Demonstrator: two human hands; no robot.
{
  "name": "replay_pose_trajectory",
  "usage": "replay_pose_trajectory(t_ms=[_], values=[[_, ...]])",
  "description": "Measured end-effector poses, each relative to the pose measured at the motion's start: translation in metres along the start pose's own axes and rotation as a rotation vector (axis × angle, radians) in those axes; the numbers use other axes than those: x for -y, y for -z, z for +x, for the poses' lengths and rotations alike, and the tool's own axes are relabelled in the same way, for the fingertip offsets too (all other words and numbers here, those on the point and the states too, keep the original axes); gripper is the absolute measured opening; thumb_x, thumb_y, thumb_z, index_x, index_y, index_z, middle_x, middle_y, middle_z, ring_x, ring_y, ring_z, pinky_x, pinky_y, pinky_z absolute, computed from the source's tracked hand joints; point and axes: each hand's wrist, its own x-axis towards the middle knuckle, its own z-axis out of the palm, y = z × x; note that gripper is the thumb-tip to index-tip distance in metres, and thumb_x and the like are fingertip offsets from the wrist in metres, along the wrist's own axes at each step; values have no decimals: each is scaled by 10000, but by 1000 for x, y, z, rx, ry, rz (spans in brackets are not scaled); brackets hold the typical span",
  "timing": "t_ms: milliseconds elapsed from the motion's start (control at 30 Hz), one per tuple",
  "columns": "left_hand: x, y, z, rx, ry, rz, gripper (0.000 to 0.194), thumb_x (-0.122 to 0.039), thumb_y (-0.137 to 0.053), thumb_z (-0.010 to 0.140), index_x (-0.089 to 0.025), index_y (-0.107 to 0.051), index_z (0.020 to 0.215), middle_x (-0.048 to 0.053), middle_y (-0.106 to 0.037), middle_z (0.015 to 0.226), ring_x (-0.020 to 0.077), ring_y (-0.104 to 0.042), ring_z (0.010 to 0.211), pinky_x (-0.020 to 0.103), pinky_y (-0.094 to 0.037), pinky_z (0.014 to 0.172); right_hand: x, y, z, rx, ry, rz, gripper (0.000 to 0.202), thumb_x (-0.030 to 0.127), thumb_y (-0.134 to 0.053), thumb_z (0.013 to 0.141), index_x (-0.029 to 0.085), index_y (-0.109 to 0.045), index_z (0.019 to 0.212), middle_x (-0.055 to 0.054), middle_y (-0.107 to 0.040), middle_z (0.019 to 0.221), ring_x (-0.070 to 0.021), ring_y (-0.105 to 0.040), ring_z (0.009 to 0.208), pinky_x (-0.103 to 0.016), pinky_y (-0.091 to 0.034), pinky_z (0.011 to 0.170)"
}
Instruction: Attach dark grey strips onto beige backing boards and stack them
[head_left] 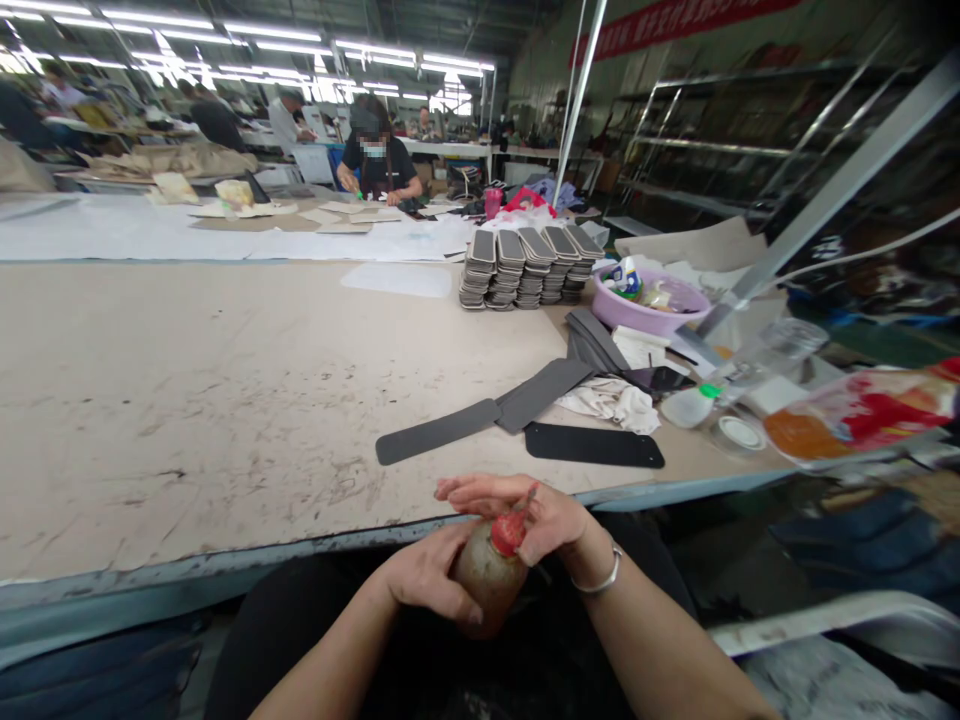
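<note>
Over the lap, just below the table's front edge, my left hand (435, 578) is wrapped round the side of a dirty, brownish bottle (487, 580). The bottle has a red cap (508, 533). At the cap, my right hand (544, 520) closes its thumb and finger on the red top, with its other fingers stretched to the left. A bracelet sits on the right wrist. On the table beyond the hands lie a long grey strip (437, 431), more grey pieces (544, 393) overlapping it, and a black strip (594, 446) with rounded ends.
Stacks of grey-topped pieces (525, 268) stand farther back beside a purple basin (651, 305). A white cloth (611, 402), a green-capped bottle (690, 407) and an orange-filled bag (862, 412) lie at the right. A metal pole (840, 195) slants there. A masked person (379, 165) works across the table.
</note>
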Motion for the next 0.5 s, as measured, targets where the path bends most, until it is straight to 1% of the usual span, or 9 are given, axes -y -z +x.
replay_pose_trajectory(t_ms=[67,133,267,333,400,433,500], values=[[3,1,0,-5,14,-51,657,-362,-733,541,-130,-542,1125,87,-608,947,235,-569,837,347,-469,753,2,0,1,-75,66,-60,566,466,-754,586,219,-630,1080,-106,-463,1288,-287,-332,1252,-454,-229,1025],[4,2,0,-37,9,-68,676,-390,-740,541,-127,-536,1128,94,-605,954,240,-569,851,351,-473,753,4,-1,2,-113,109,-140,487,446,-750,608,224,-654,1032,-95,-521,1226,-281,-341,1248,-460,-213,1034],[2,3,1,-126,-54,41,762,-413,-780,502,-148,-517,1166,99,-575,1085,277,-527,998,395,-433,865,5,-3,1,-69,57,-252,483,445,-692,687,214,-626,1105,-103,-557,1192,-276,-360,1237,-472,-220,1031],[1,4,2,-121,-61,54,733,-432,-762,535,-146,-520,1165,95,-575,1085,275,-525,1005,396,-422,879,3,-4,0,-110,65,-253,452,442,-688,691,219,-641,1081,-93,-568,1177,-279,-360,1237,-472,-237,1025],[-1,4,2,-118,-48,39,687,-433,-745,567,-135,-528,1146,91,-586,1048,264,-539,968,379,-432,853,2,-4,0,-175,85,-265,428,422,-719,662,233,-660,1041,-77,-583,1151,-282,-354,1240,-470,-251,1022],[-1,4,2,-133,-39,37,664,-424,-742,576,-130,-532,1133,90,-589,1037,260,-542,956,371,-436,841,1,-4,1,-207,92,-277,414,416,-726,655,239,-667,1024,-69,-593,1132,-281,-360,1235,-470,-253,1023],[-1,4,1,-202,-30,50,640,-400,-744,581,-123,-532,1118,90,-585,1048,261,-536,962,364,-435,835,0,-4,2,-255,100,-316,382,414,-721,663,245,-676,1002,-57,-614,1088,-274,-391,1210,-467,-246,1031]])
